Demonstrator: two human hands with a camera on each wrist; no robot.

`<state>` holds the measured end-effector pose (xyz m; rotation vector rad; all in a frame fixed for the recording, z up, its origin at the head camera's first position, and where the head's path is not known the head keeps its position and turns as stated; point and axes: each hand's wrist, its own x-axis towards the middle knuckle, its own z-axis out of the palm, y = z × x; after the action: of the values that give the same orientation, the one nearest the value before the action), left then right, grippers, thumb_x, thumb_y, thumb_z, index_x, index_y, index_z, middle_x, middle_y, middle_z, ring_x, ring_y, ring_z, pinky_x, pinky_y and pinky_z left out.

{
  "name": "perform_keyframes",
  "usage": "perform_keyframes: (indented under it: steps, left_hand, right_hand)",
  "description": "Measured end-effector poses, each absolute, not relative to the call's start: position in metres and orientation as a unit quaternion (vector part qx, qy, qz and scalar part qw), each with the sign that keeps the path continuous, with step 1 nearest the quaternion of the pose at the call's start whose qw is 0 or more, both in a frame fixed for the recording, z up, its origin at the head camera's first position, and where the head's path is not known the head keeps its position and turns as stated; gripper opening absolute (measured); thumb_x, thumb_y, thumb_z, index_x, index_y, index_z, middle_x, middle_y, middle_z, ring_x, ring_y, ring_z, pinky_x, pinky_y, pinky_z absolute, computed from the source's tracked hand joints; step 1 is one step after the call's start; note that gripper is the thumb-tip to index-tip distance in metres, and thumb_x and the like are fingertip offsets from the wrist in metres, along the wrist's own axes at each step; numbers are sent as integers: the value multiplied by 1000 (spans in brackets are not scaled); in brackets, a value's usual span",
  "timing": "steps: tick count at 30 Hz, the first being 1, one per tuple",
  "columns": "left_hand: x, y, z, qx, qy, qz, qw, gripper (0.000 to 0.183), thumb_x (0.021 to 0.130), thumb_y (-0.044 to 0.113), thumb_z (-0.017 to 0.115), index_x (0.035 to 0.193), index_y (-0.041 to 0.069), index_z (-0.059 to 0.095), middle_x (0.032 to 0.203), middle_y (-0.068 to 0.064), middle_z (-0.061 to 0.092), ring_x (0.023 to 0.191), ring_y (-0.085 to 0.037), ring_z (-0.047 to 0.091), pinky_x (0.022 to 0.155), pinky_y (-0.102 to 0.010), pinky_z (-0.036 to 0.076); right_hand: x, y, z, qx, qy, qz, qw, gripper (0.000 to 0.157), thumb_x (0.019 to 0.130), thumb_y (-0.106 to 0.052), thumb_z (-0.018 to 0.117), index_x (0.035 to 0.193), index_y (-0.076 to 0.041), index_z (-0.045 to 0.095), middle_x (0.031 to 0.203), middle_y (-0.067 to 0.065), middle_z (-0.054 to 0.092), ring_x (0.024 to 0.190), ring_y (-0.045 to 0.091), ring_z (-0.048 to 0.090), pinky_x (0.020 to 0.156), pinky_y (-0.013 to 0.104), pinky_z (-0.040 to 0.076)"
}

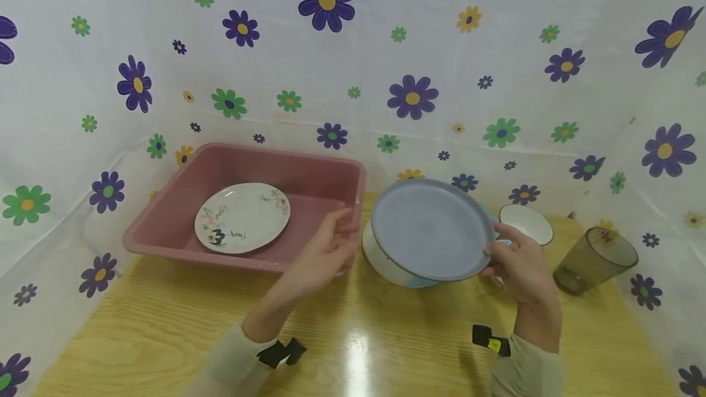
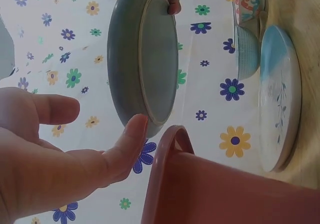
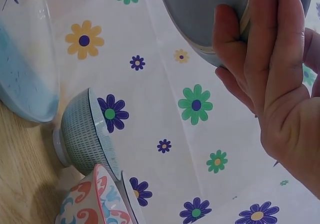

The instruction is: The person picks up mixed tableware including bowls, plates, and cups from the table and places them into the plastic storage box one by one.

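A round blue-grey plate [image 1: 432, 228] is held up above the table, its edge gripped at the right by my right hand [image 1: 524, 262]. In the right wrist view, the fingers [image 3: 262, 48] lie against the plate's underside. My left hand [image 1: 325, 250] is over the right end of a pink basin [image 1: 209, 259], fingers apart and holding nothing. The left wrist view shows its thumb overlapping the plate's edge; contact cannot be told. Inside the basin lies a white plate [image 1: 242, 219] with printed drawings. Below the held plate, a white-and-blue dish [image 2: 280, 103] rests on the table, partly hidden.
A teal bowl [image 3: 82, 134] and a red-and-blue patterned bowl [image 3: 95, 199] stand to the dish's right. Behind my right hand is a white dish with a dark rim [image 1: 526, 223]. A tinted glass [image 1: 595, 259] stands farther right. Flower-printed sheeting [image 1: 364, 48] encloses the wooden table [image 1: 342, 348].
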<state>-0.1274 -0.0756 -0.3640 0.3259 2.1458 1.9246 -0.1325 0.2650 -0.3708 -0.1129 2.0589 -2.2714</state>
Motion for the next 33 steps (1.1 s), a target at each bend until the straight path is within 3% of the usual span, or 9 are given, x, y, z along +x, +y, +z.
perform_keyframes:
  steps: [3, 6, 9, 19, 27, 33]
  left_hand:
    - [-132, -71, -365, 116, 733, 658, 126, 71, 98, 13, 54, 157, 11, 15, 150, -18, 38, 95, -22, 54, 72, -29, 49]
    - [-136, -65, -367, 129, 735, 655, 119, 73, 98, 12, 54, 158, 8, 13, 149, -21, 39, 112, -29, 57, 86, -38, 53]
    - [-140, -60, -370, 144, 724, 664, 120, 72, 100, 10, 53, 158, 6, 10, 148, -24, 40, 125, -35, 53, 99, -46, 49]
    - [-146, -55, -374, 200, 663, 704, 157, 76, 101, 5, 46, 159, 8, -3, 152, -30, 32, 122, -40, 56, 93, -45, 54]
    - [-145, -60, -373, 195, 623, 739, 168, 76, 99, 2, 48, 160, 11, 3, 156, -24, 29, 131, -39, 47, 98, -49, 50]
    - [-143, -63, -371, 183, 596, 762, 175, 76, 98, 0, 49, 159, 9, 5, 160, -18, 24, 125, -37, 53, 89, -43, 56]
  right_hand:
    - [-132, 266, -370, -41, 673, -737, 35, 63, 93, 12, 44, 149, 18, 15, 69, 3, 73, 54, 13, 68, 51, 22, 55]
    - [-131, 268, -369, -51, 673, -737, 38, 63, 94, 12, 43, 149, 18, 14, 68, 3, 73, 54, 13, 68, 49, 22, 54]
    - [-130, 268, -367, -65, 675, -734, 39, 63, 94, 12, 43, 149, 19, 14, 68, 3, 73, 52, 12, 67, 49, 22, 54]
    - [-121, 269, -361, -100, 672, -732, 43, 64, 94, 13, 43, 149, 19, 11, 67, 2, 72, 51, 11, 65, 48, 19, 50]
    - [-117, 266, -358, -129, 668, -732, 40, 62, 93, 15, 41, 147, 21, 10, 65, 2, 71, 53, 12, 67, 51, 22, 54]
    - [-116, 263, -356, -124, 669, -732, 30, 63, 92, 16, 41, 147, 21, 11, 66, 3, 72, 55, 14, 69, 53, 24, 57]
